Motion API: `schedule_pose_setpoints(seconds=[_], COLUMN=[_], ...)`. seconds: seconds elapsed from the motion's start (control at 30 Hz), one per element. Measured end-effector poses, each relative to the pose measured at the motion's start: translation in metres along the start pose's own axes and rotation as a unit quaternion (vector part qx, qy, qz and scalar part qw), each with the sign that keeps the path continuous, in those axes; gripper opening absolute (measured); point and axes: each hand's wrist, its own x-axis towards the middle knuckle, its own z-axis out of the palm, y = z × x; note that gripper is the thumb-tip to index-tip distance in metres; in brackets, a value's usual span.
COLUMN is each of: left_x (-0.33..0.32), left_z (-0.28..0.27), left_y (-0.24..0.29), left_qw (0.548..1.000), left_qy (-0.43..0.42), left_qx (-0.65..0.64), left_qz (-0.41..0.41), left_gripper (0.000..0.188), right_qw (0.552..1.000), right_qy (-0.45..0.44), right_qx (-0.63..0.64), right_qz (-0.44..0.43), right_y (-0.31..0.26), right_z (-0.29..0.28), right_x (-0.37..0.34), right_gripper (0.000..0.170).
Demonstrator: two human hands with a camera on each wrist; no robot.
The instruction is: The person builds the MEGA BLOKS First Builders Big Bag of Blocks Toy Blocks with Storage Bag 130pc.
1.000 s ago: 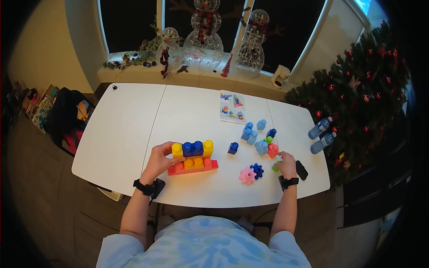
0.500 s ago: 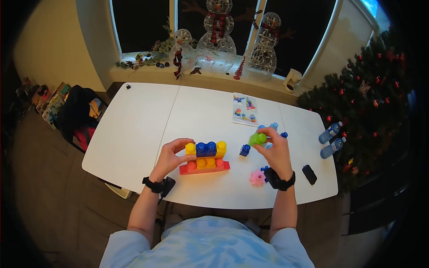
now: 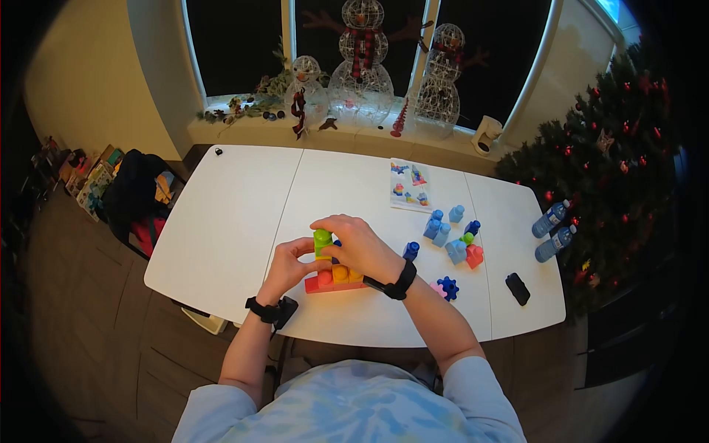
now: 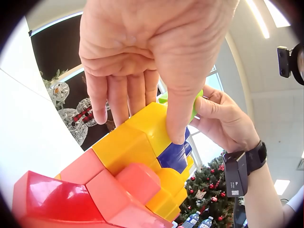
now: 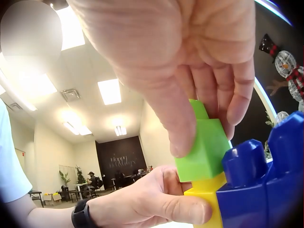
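A stacked build of large toy building blocks stands on the white table [image 3: 207, 229], on a long red-pink base [image 3: 316, 286] with orange blocks [image 3: 340, 275] in its middle. My left hand [image 3: 286, 267] grips the upper yellow block [image 4: 154, 121] at the build's left end, thumb on the near face. Between the thumb and fingers of my right hand [image 3: 363, 247] is a green block [image 5: 204, 149], upright over that yellow block's stud. In the right wrist view, some yellow stud shows under the green block. Dark blue blocks [image 5: 242, 199] sit beside it, mostly behind my right hand in the head view.
Right of the build stand a lone dark blue block [image 3: 410, 251], several light blue blocks [image 3: 441, 234], a red block [image 3: 475, 256] and a blue gear [image 3: 447, 288]. A picture sheet [image 3: 410, 184], a phone [image 3: 518, 289] and two water bottles [image 3: 554, 244] lie farther out.
My right hand has picked up the green block at the table's right side and carried it left to the build's left end. My left hand has stayed on the build.
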Motion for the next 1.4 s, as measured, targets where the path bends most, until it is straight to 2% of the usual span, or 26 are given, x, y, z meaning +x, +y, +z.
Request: schedule_pose_setpoints(seconds=[0.2,0.6,0.7,0.77,0.83,0.9,0.97,1.03,1.07,1.13,1.23,1.4], left_x=[0.0,0.0,-0.001,-0.001,0.0,0.001,0.001,0.001,0.001,0.002,0.001,0.0], left_z=[-0.001,0.0,0.001,0.001,0.0,0.001,0.002,0.003,0.003,0.004,0.005,0.005], left_y=[0.0,0.001,0.001,-0.003,-0.005,-0.007,-0.008,-0.006,-0.005,-0.007,-0.008,-0.007], left_qw=[1.0,1.0,0.999,0.999,0.999,1.0,0.999,0.999,0.999,0.999,0.999,0.999], left_qy=[0.004,0.009,0.01,0.022,0.015,0.01,0.008,0.002,-0.003,0.0,0.005,0.006], left_qx=[0.005,0.026,0.033,0.035,0.032,0.028,0.014,0.003,-0.006,-0.014,-0.025,-0.024], left_qz=[0.017,0.007,0.017,0.015,0.01,0.005,0.04,0.04,0.039,0.037,0.032,0.03], left_gripper=[0.043,0.041,0.041,0.042,0.043,0.045,0.047,0.047,0.047,0.045,0.043,0.042], right_qw=[1.0,0.999,0.999,0.999,0.995,0.986,0.973,0.965,0.965,0.956,0.952,0.945], right_qy=[-0.014,0.011,-0.03,0.043,0.1,0.15,0.178,0.133,0.133,0.055,0.015,-0.001], right_qx=[-0.006,-0.041,-0.032,-0.006,0.006,-0.039,-0.107,-0.157,-0.157,-0.179,-0.173,-0.176], right_qz=[0.015,-0.005,0.032,-0.003,0.002,0.054,0.101,0.162,0.161,0.226,0.253,0.275], right_y=[-0.002,-0.001,-0.007,-0.003,0.003,0.022,0.055,0.082,0.091,0.108,0.128,0.147], right_z=[0.002,0.008,-0.002,-0.015,-0.04,-0.062,-0.076,-0.083,-0.082,-0.077,-0.068,-0.056], right_x=[-0.001,-0.006,-0.008,-0.015,-0.023,-0.036,-0.053,-0.075,-0.085,-0.102,-0.114,-0.118], right_gripper=[0.039,0.045,0.048,0.053,0.054,0.048,0.044,0.045,0.045,0.045,0.045,0.041])
